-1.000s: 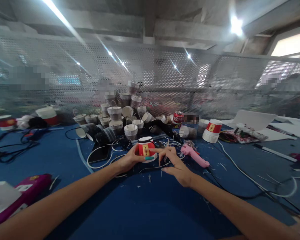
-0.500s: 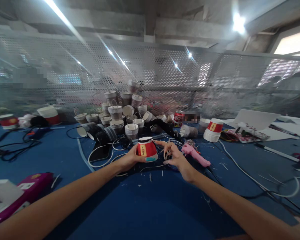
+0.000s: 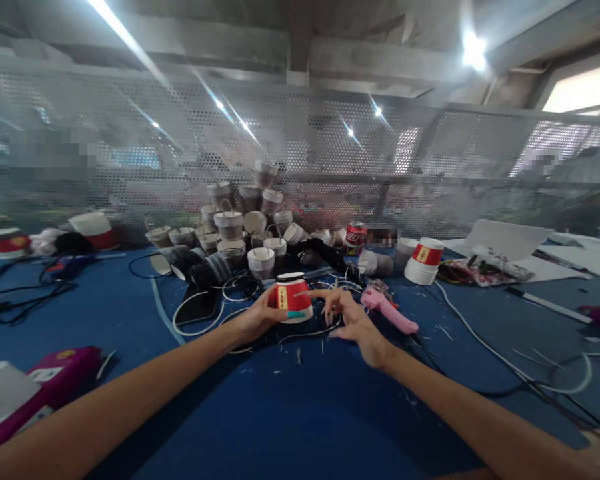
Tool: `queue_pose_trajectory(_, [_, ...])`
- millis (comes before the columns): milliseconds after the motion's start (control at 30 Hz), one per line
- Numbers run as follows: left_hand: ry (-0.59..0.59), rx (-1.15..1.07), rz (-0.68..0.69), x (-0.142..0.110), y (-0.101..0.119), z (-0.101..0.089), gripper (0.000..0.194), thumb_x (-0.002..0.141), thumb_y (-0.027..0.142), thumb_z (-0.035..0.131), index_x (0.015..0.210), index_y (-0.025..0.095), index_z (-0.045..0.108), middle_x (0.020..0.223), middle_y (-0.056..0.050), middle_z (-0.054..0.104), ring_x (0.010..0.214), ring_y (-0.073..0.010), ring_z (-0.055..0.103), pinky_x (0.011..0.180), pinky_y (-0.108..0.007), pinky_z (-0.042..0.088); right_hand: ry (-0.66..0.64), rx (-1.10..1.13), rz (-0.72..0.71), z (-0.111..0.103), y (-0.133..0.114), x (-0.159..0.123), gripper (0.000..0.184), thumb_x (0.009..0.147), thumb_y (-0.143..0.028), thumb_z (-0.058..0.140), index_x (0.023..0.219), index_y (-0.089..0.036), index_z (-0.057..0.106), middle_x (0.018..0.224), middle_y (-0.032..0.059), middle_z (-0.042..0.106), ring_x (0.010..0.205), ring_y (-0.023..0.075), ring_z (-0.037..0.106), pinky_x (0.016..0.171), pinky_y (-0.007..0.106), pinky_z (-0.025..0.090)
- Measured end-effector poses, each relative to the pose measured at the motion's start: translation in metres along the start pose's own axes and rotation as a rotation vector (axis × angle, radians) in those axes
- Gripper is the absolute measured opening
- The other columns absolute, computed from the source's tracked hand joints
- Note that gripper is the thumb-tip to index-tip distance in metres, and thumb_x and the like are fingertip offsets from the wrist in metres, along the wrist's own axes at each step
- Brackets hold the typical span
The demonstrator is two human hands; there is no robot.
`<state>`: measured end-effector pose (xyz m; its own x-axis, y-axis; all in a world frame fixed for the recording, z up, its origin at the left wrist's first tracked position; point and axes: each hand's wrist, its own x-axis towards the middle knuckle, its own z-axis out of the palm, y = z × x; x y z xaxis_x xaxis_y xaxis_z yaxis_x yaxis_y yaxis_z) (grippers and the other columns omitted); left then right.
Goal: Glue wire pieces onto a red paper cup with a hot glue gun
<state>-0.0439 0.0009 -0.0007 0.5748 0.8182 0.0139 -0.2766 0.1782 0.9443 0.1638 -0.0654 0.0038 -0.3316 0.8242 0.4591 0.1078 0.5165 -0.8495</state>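
Note:
A red and white paper cup (image 3: 294, 298) is upside down in the middle of the view, with a black band around its upper end. My left hand (image 3: 259, 315) grips it from the left, the thumb lying across its lower front. On the other side, my right hand (image 3: 351, 319) has its fingers apart, the index finger reaching to the cup's red side; whether the tip touches cannot be made out. Just right of that hand lies a pink hot glue gun (image 3: 387, 311). A black phone (image 3: 197, 304) and loops of white cord lie behind my left hand.
Behind the cup stands a heap of small wrapped cups with handles (image 3: 229, 225). A red soda can (image 3: 355, 237) and a stack of paper cups (image 3: 424, 261) are at back right. Cables cross the blue table (image 3: 290, 413). A purple device (image 3: 50, 380) lies at left.
The cup has turned slightly, its yellow label shifting left. My right index finger has come across onto or in front of the cup's side. The view has shifted a little.

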Motion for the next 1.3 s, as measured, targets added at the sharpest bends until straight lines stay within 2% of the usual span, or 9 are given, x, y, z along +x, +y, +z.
queue_pose_trajectory(200, [0.024,0.081,0.022,0.000,-0.002,0.003,0.057,0.046,0.009,0.077,0.099,0.015,0.057,0.094,-0.005,0.067,0.085,-0.0191,0.062,0.083,-0.033,0.044,-0.192,-0.065,0.099,0.003,-0.010,0.000,0.023,0.063,-0.012,0.048,0.083,-0.022,0.045,0.130,0.0007,0.047,0.108,0.0219,0.036,0.092,0.040,0.024])
queue_pose_trajectory(333, [0.017,0.119,0.016,0.001,-0.002,0.005,0.057,0.047,0.010,0.078,0.100,0.014,0.057,0.094,-0.006,0.067,0.086,-0.0186,0.061,0.084,-0.033,0.043,-0.213,-0.050,0.104,0.002,-0.013,-0.001,0.025,0.064,-0.012,0.048,0.086,-0.023,0.044,0.135,0.0015,0.043,0.113,0.0226,0.034,0.095,0.041,0.021])
queue_pose_trajectory(533, [0.025,0.093,-0.002,-0.001,0.001,0.004,0.062,0.047,0.009,0.077,0.105,0.016,0.055,0.094,-0.005,0.067,0.084,-0.0170,0.061,0.082,-0.031,0.043,-0.031,0.003,0.093,0.000,-0.004,0.003,0.023,0.063,-0.012,0.045,0.083,-0.022,0.042,0.134,0.0023,0.043,0.113,0.0223,0.037,0.086,0.037,0.029])
queue_pose_trajectory(700, [-0.001,0.060,0.018,0.001,0.001,0.002,0.055,0.044,0.008,0.076,0.096,0.012,0.060,0.088,-0.006,0.068,0.079,-0.0178,0.061,0.079,-0.031,0.043,0.168,-0.010,0.106,-0.006,0.007,0.007,0.018,0.060,-0.012,0.041,0.074,-0.022,0.037,0.116,0.0034,0.054,0.086,0.0191,0.045,0.074,0.034,0.035])
queue_pose_trajectory(800, [0.006,0.024,0.025,0.001,0.000,0.001,0.056,0.046,0.010,0.075,0.100,0.013,0.058,0.092,-0.007,0.067,0.083,-0.0196,0.061,0.079,-0.032,0.043,0.308,-0.188,0.011,-0.008,0.006,0.006,0.022,0.061,-0.011,0.040,0.080,-0.022,0.038,0.097,0.0051,0.051,0.073,0.0174,0.042,0.069,0.035,0.037])
queue_pose_trajectory(900, [0.026,0.003,0.034,0.002,0.000,0.001,0.055,0.045,0.008,0.075,0.097,0.014,0.058,0.090,-0.006,0.067,0.081,-0.0187,0.061,0.077,-0.031,0.044,0.481,-0.571,-0.091,-0.008,-0.002,0.003,0.028,0.060,-0.009,0.043,0.084,-0.022,0.037,0.092,0.0074,0.043,0.084,0.0223,0.042,0.078,0.041,0.037])
queue_pose_trajectory(1000, [0.062,-0.021,0.035,0.002,0.000,0.002,0.053,0.044,0.005,0.075,0.094,0.015,0.059,0.088,-0.005,0.067,0.081,-0.0184,0.061,0.078,-0.032,0.044,0.563,-0.972,0.071,-0.012,-0.009,0.000,0.030,0.059,-0.011,0.052,0.085,-0.018,0.040,0.098,0.0155,0.043,0.100,0.0348,0.037,0.085,0.054,0.029])
queue_pose_trajectory(1167, [0.058,-0.062,0.017,0.003,0.002,0.004,0.053,0.047,0.007,0.073,0.098,0.013,0.059,0.090,-0.006,0.068,0.082,-0.0195,0.062,0.081,-0.033,0.043,0.378,-1.249,0.562,-0.031,0.003,-0.008,0.040,0.051,-0.010,0.064,0.086,-0.008,0.047,0.093,0.0287,0.048,0.099,0.0493,0.041,0.078,0.061,0.029])
queue_pose_trajectory(1300, [0.054,-0.062,0.000,0.004,0.000,0.002,0.043,0.050,0.011,0.073,0.091,0.014,0.061,0.084,-0.005,0.068,0.077,-0.0184,0.062,0.077,-0.031,0.043,0.371,-1.294,0.602,-0.049,0.028,-0.009,0.033,0.058,-0.013,0.063,0.088,-0.009,0.051,0.094,0.0297,0.050,0.092,0.0461,0.050,0.066,0.055,0.039])
